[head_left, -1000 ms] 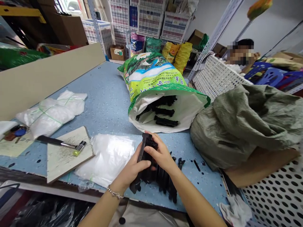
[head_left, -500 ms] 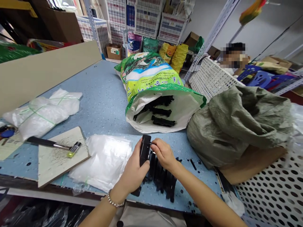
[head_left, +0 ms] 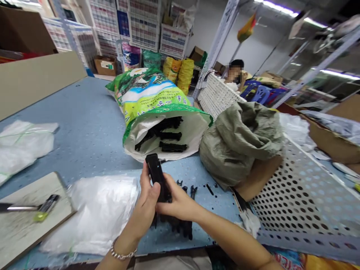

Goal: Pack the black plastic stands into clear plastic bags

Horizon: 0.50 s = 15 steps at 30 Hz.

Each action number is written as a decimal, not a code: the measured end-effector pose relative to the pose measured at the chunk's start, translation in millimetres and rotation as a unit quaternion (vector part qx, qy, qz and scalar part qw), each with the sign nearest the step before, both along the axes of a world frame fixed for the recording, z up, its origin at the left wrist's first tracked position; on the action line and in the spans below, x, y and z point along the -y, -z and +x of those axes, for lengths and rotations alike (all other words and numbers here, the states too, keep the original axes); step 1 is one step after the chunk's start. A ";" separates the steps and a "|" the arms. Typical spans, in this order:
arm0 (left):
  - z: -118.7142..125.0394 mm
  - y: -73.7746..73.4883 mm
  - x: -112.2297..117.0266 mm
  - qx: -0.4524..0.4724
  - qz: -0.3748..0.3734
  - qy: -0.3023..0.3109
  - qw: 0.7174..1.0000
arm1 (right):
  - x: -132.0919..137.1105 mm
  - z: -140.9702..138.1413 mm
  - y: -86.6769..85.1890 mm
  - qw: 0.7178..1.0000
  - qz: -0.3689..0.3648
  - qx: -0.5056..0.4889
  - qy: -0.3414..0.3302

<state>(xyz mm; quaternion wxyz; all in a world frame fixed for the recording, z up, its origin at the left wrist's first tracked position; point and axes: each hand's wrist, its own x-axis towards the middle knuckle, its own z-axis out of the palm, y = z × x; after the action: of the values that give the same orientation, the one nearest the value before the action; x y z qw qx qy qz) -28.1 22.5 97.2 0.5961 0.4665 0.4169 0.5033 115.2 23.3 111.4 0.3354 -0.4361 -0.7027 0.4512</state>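
Observation:
A long, black, box-shaped plastic part (head_left: 155, 172) is held upright at a slant over the front of the table. My left hand (head_left: 144, 204) wraps its left side, the thumb lying across the front. Around its lower right side, my right hand (head_left: 180, 202) grips it too. A small black stub sticks out near the part's top right. Beneath my hands, several similar narrow black parts (head_left: 184, 227) lie on the blue tabletop, partly hidden. Just beyond, a green printed sack (head_left: 194, 140) lies with its mouth toward me, with black parts (head_left: 173, 147) inside.
Left of my hands lies a stack of clear plastic bags (head_left: 95, 210). A hammer (head_left: 46, 208) rests on a board (head_left: 28, 232) farther left. On the right are a grey-green sack (head_left: 239, 138) and a white perforated panel (head_left: 292, 198). Another person (head_left: 236, 73) is behind.
My right hand has moved from the part's upper right edge down to its lower side. The view has swung right, and the pile of black parts is now more covered by my hands.

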 end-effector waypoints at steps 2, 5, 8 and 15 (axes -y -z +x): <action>0.3 -6.5 -1.1 -0.037 0.062 0.053 0.996 | 0.7 21.9 -25.8 0.993 0.031 -0.023 0.107; -7.3 -2.9 -4.5 -0.080 0.072 0.085 0.991 | -3.1 96.0 -98.5 0.882 0.208 0.156 0.393; -15.4 14.2 -8.1 -0.073 0.029 0.067 0.995 | -13.8 179.6 -168.3 0.666 0.241 0.458 0.538; -6.6 37.0 -6.8 -0.018 -0.049 0.022 0.998 | -61.0 148.1 -129.8 0.795 0.323 0.433 0.276</action>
<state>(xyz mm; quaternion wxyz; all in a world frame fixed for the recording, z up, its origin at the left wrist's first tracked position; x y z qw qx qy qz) -34.7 29.3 60.2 0.6214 0.4549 0.4415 0.4605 263.4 84.3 241.2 0.2274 -0.6279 -0.7292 -0.1494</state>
